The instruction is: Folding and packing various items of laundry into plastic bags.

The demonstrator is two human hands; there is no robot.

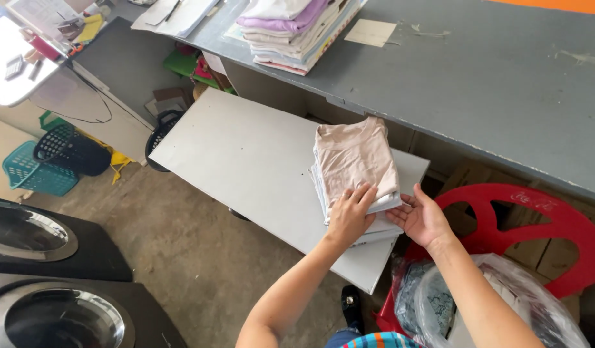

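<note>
At the far left, 2 round steel drum openings [27, 232] are set in dark machine tops, and a teal basket [28, 173] and a black basket [72, 149] are stood on the concrete floor [194, 258] beside them, within easy reach of the machines. A pale grey board [246, 161] is laid slantwise from under the long grey counter [491, 84], so that a flat surface is offered at waist height.

On the near right part of that board a small stack of folded shirts [355, 164] is placed, with a beige shirt on top and white ones beneath. The left hand [350, 216] is laid palm down on the near edge of the stack, fingers spread and flat, so the pile is pressed rather than clasped. The right hand [423, 219] is held open against the right side of the stack, palm turned inward, fingertips slipped at or under the lower layers; how far under cannot be told, as the edge is hidden by the cloth. Nothing is closed in either hand; the stack appears to be squared between them.

Farther back on the counter a taller pile of folded clothes [294, 32] is kept, well apart. At the right, a red plastic chair [536, 219] is stood under the counter, and a clear plastic bag [504, 303] of cloth is set just beside the right forearm.
</note>
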